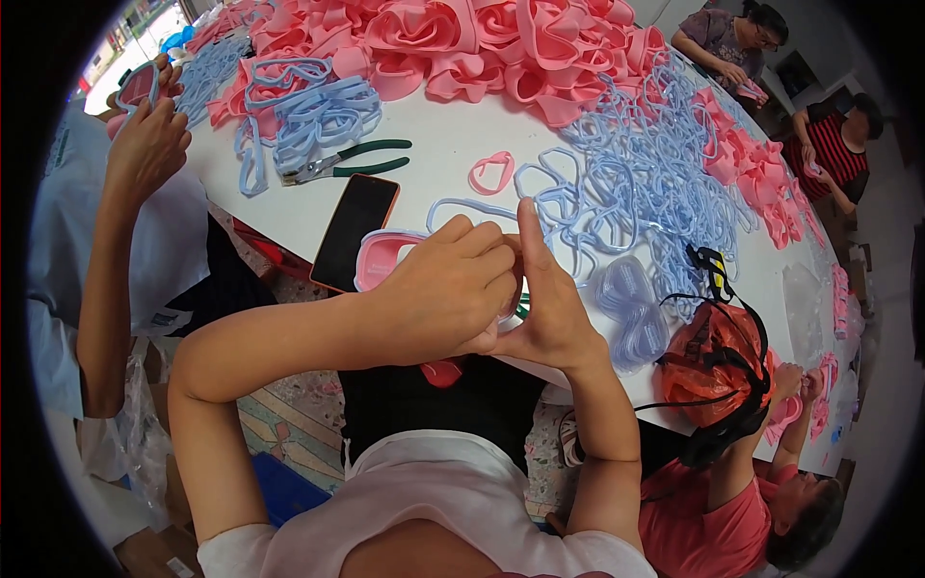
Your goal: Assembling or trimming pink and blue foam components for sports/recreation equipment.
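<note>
Over the near edge of the table, both my hands are on a pink swim mask piece with a pale blue rim point(379, 262). My left hand point(434, 284) is closed round it, knuckles up, hiding its middle. At the piece's right end is my right hand point(554, 313), one finger pointing up and the thumb pressing in; its other fingers are mostly hidden. Something with a green part point(523, 306) shows just behind my hands. A pale blue loop point(462, 204) lies on the table beyond them.
A black phone point(355, 231) and green-handled pliers point(347, 161) lie left of centre. Pink pieces point(462, 43) are heaped at the back, tangled blue loops point(626, 164) to the right. Clear lenses point(631, 308) are stacked beside an orange bag point(713, 366). Several people sit around the table.
</note>
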Demonstrator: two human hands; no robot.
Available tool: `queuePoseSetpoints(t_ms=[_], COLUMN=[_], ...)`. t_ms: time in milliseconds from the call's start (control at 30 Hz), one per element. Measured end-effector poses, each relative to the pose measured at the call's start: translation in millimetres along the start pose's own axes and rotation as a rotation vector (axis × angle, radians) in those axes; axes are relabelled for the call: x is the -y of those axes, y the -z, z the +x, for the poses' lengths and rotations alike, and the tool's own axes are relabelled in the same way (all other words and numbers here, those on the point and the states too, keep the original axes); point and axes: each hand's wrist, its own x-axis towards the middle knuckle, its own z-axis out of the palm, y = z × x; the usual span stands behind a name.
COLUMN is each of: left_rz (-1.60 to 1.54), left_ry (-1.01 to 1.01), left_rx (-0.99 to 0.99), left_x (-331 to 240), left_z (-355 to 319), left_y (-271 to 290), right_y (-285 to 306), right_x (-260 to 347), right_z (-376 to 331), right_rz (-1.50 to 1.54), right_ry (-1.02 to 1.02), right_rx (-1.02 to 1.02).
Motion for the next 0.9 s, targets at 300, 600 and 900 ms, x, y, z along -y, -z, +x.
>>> queuePoseSetpoints(t_ms=[300, 600, 900], left_rz=[-0.295, -0.013, 0.024], left_ry=[0.229, -0.019, 0.059], left_rx=[0.054, 0.132, 0.104], left_x=[9.1, 2.9, -7.7], left_z=[-11.2, -2.6, -2.5], left_y=[9.9, 12.8, 6.9], right_y=[7.5, 4.4, -5.0], right_x=[-3.1, 2.7, 3.7], right_z=[2.5, 5.7, 6.2], right_rz=[0.000, -0.039, -0.080], right_ry=[-0.005, 0.009, 0.114], right_rx=[0.044, 0.076, -0.033])
